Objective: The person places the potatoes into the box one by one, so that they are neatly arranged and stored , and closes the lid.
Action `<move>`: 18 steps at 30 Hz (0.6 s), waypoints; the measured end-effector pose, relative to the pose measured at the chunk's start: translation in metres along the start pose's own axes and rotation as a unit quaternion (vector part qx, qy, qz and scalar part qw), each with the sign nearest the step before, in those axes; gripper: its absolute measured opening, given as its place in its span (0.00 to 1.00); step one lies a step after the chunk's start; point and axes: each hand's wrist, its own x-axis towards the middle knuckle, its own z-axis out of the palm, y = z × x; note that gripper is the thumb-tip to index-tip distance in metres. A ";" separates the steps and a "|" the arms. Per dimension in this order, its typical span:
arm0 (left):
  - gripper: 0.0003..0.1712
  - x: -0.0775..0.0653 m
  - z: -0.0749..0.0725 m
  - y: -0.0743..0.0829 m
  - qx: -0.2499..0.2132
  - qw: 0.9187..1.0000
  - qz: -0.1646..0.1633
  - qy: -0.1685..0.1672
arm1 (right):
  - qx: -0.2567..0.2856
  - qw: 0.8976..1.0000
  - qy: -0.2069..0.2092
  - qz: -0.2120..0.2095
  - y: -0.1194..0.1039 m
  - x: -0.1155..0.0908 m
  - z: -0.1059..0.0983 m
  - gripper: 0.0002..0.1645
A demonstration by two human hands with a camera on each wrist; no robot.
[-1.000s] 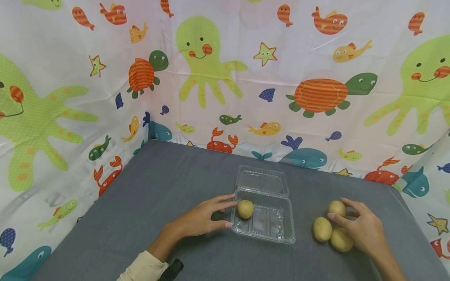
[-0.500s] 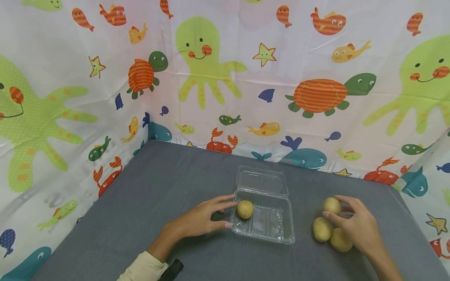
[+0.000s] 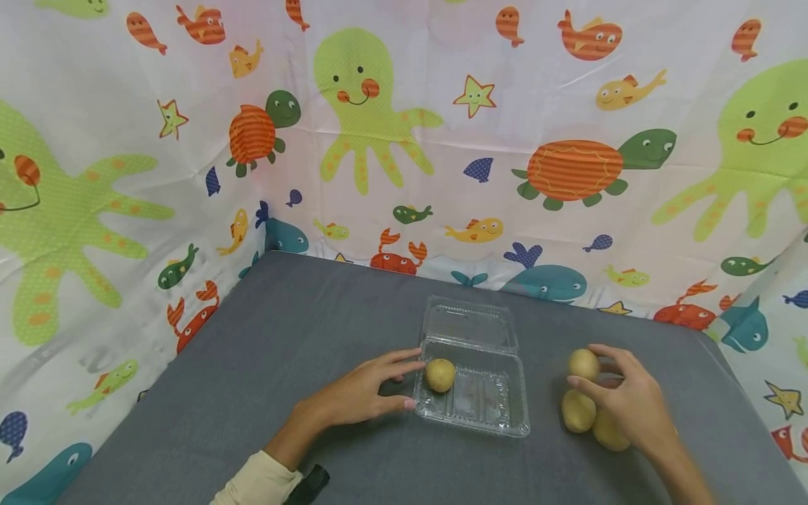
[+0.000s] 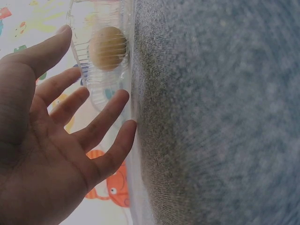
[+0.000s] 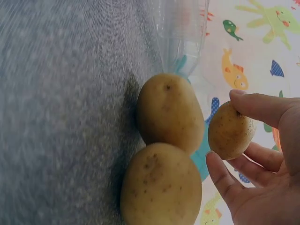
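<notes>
My right hand (image 3: 631, 400) pinches a small potato (image 5: 231, 131) between thumb and fingertips, lifted off the table in the right wrist view. Below it two more potatoes lie side by side on the cloth, one (image 3: 578, 411) in front of the fingers and one (image 3: 609, 431) partly hidden under the hand. My left hand (image 3: 361, 390) has its fingers spread, with the fingertips at the left rim of a clear plastic clamshell box (image 3: 482, 401). Inside that box, near its left wall, sits a single potato (image 3: 440, 375). The box's lid (image 3: 470, 324) is folded back, away from me.
A grey cloth (image 3: 303, 308) covers the table. Behind and at both sides hangs a white curtain (image 3: 435, 161) printed with sea animals. A dark strap (image 3: 309, 484) shows beside the left sleeve (image 3: 259, 480).
The right hand has lifted the pinched potato and moved it left and slightly away from me, over the other two. My left hand and the box have stayed put.
</notes>
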 end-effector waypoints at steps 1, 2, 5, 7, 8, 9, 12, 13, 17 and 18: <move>0.40 0.000 0.000 0.000 0.001 1.000 0.000 0.000 | 0.004 1.000 0.002 -0.002 -0.001 0.000 0.000 0.45; 0.40 0.000 0.000 0.000 0.001 1.000 0.000 0.000 | 0.008 1.000 0.004 -0.005 -0.002 0.000 0.001 0.45; 0.40 0.001 0.000 0.000 -0.001 1.000 0.000 -0.001 | 0.020 0.999 0.017 -0.020 -0.005 -0.001 0.002 0.43; 0.40 0.001 0.001 0.000 -0.003 1.000 0.001 -0.001 | 0.028 0.999 0.024 -0.031 -0.007 -0.001 0.004 0.42; 0.40 0.001 0.001 0.000 -0.003 1.000 0.002 -0.001 | 0.031 0.998 0.028 -0.036 -0.007 -0.002 0.005 0.42; 0.40 0.001 0.001 0.000 -0.004 1.000 0.003 -0.001 | 0.035 0.998 0.030 -0.040 -0.008 -0.002 0.005 0.41; 0.40 0.001 0.001 0.000 -0.006 1.000 0.007 0.000 | 0.043 0.997 0.034 -0.048 -0.011 -0.002 0.007 0.40; 0.40 0.001 0.001 0.000 -0.006 1.000 0.007 0.000 | 0.045 0.997 0.034 -0.050 -0.011 -0.002 0.008 0.40; 0.40 0.001 0.001 0.000 -0.003 1.000 0.010 0.001 | 0.054 0.997 0.030 -0.052 -0.014 -0.001 0.011 0.40; 0.40 0.001 0.001 0.000 -0.002 1.000 0.009 0.002 | 0.055 0.997 0.028 -0.053 -0.015 -0.001 0.011 0.40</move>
